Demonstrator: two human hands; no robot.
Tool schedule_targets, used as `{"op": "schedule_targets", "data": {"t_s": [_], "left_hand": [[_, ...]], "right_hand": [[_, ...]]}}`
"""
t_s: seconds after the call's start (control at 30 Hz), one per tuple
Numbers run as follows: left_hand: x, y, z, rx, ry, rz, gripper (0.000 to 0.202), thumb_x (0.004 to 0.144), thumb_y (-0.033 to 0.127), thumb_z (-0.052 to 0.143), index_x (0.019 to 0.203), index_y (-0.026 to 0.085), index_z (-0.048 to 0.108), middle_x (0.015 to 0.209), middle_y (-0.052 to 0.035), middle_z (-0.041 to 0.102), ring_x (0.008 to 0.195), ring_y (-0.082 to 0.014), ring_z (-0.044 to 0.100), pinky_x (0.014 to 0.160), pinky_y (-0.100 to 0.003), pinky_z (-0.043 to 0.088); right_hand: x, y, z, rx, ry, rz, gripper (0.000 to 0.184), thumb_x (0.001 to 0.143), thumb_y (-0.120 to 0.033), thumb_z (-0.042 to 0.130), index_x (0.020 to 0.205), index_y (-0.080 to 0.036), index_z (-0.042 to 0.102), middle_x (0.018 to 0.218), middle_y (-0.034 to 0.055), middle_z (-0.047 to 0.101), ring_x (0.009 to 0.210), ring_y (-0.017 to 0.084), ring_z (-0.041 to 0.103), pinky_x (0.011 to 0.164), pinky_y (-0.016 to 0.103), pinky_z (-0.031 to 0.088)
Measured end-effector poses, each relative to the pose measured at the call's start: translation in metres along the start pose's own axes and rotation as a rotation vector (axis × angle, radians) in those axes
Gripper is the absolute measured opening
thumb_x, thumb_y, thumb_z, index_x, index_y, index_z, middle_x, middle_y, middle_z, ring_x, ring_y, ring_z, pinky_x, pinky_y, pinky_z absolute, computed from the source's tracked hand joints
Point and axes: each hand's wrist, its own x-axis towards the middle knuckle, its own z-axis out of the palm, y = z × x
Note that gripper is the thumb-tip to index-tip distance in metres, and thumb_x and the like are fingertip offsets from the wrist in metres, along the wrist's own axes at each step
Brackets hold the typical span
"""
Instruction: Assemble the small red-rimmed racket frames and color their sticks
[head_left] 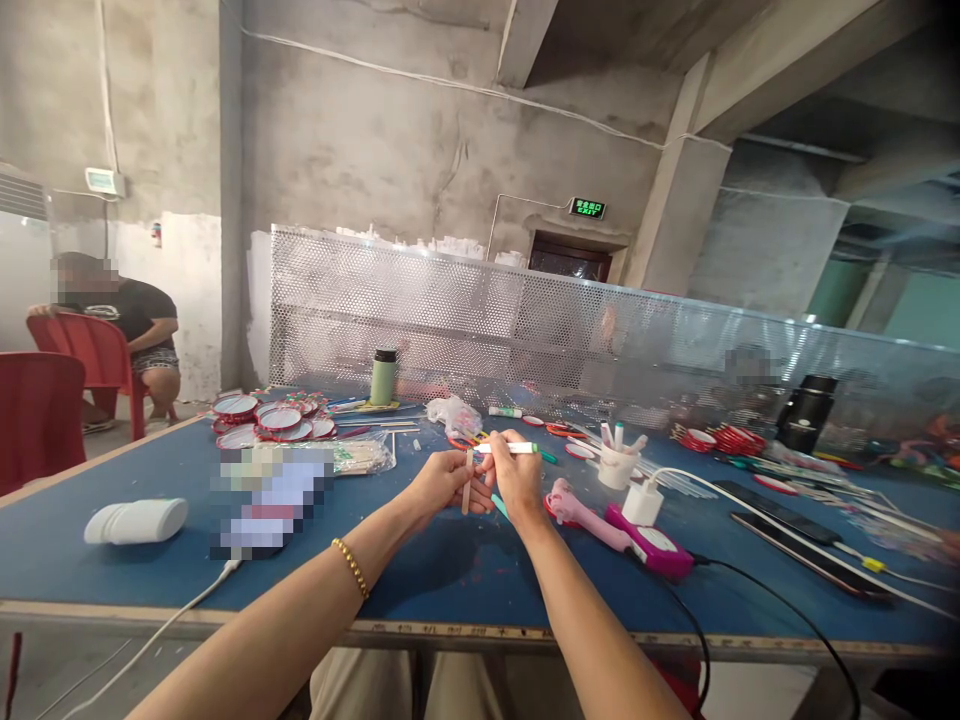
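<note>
- Left hand (pixel 442 480) pinches a pale flat stick (pixel 466 487) near upright above the desk (pixel 465 595).
- Right hand (pixel 519 482) grips a white marker (pixel 522 448), its tip at or just beside the stick.
- Marking the stick seems underway; the next stroke likely calls for steadiness.

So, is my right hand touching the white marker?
Touching. The head view shows your right hand gripping the white marker, with one end sticking out past the knuckles.
</note>
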Motion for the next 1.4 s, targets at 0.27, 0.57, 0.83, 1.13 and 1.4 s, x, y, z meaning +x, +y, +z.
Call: {"op": "schedule_targets", "data": {"t_s": [0.27, 0.57, 0.83, 1.13, 1.4], "left_hand": [[0.0013, -0.0019, -0.0016, 0.002, 0.0, -0.001, 0.033, 0.08, 0.043, 0.069, 0.084, 0.013, 0.057, 0.071, -0.0101, 0.07, 0.067, -0.0221, 0.073, 0.065, -0.031, 0.058], [-0.0009, -0.0001, -0.0006, -0.011, -0.006, 0.006, 0.035, 0.078, 0.045, 0.07, 0.083, 0.013, 0.058, 0.069, -0.0093, 0.07, 0.067, -0.0225, 0.073, 0.065, -0.031, 0.057], [-0.0004, -0.0002, -0.0005, -0.022, 0.002, -0.003, 0.03, 0.081, 0.04, 0.068, 0.084, 0.012, 0.058, 0.072, -0.0112, 0.071, 0.067, -0.0218, 0.073, 0.065, -0.03, 0.058], [-0.0004, 0.0001, -0.0002, -0.01, 0.01, -0.015, 0.031, 0.081, 0.04, 0.068, 0.085, 0.012, 0.057, 0.073, -0.0114, 0.071, 0.067, -0.0222, 0.073, 0.065, -0.031, 0.057], [0.0003, -0.0006, -0.0001, -0.012, 0.007, -0.014, 0.029, 0.082, 0.039, 0.068, 0.084, 0.012, 0.057, 0.074, -0.0113, 0.072, 0.068, -0.0224, 0.073, 0.066, -0.031, 0.058]], "right_hand": [[0.0002, 0.0011, 0.0001, 0.003, -0.016, -0.007, 0.032, 0.087, -0.045, 0.056, 0.067, -0.02, 0.057, 0.043, -0.0053, 0.053, 0.031, 0.009, 0.047, 0.038, 0.02, 0.038], [0.0003, 0.0016, -0.0005, -0.018, -0.015, -0.023, 0.034, 0.088, -0.046, 0.055, 0.067, -0.02, 0.057, 0.044, -0.0051, 0.055, 0.031, 0.009, 0.047, 0.038, 0.02, 0.038], [0.0002, 0.0001, -0.0006, -0.02, 0.007, -0.009, 0.034, 0.087, -0.047, 0.055, 0.066, -0.02, 0.057, 0.042, -0.005, 0.055, 0.03, 0.008, 0.045, 0.038, 0.02, 0.038], [0.0015, 0.0056, -0.0015, -0.015, -0.024, -0.003, 0.03, 0.088, -0.042, 0.054, 0.068, -0.02, 0.058, 0.043, -0.0055, 0.054, 0.031, 0.009, 0.047, 0.039, 0.02, 0.04], [0.0013, 0.0074, -0.002, -0.014, -0.02, -0.008, 0.026, 0.089, -0.036, 0.052, 0.069, -0.019, 0.057, 0.043, -0.006, 0.054, 0.032, 0.009, 0.049, 0.038, 0.019, 0.04]]}}
